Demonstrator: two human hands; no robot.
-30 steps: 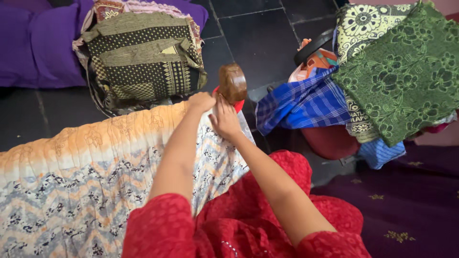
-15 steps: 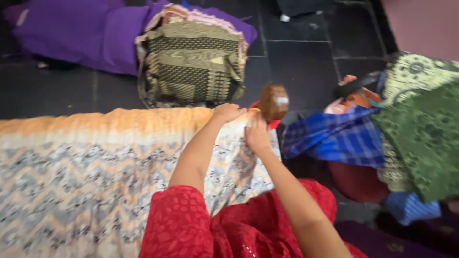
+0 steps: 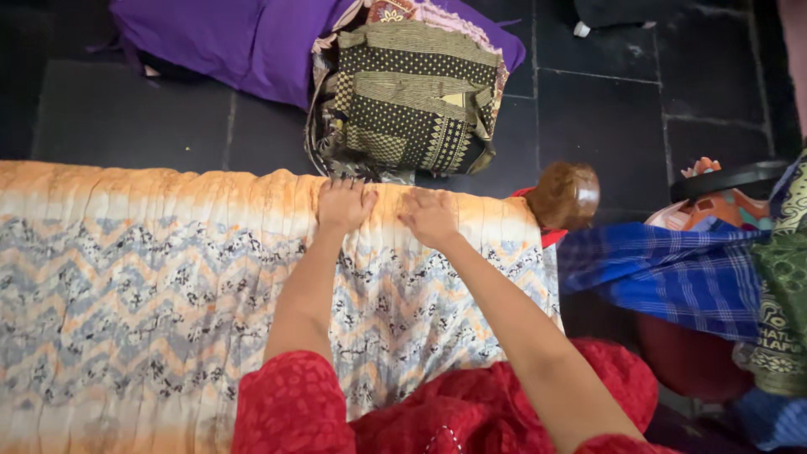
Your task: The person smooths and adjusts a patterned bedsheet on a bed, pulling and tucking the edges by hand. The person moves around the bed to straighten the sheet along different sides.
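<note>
A long cloth with an orange border and a grey-blue zigzag print lies spread flat in front of me. My left hand presses palm down on its far orange edge, fingers spread. Just to the right of it, my right hand also lies flat on that edge. Neither hand holds anything. My red sleeves and red dress fill the near bottom.
A brown wooden-handled object on something red stands at the cloth's right end. A folded black and gold patterned cloth lies beyond on a purple fabric. A blue checked cloth and green fabrics are piled at right on the dark tiled floor.
Both hands have slid left along the orange edge, away from the brown object at the right end, and now lie flat and spread. The camera view has shifted left.
</note>
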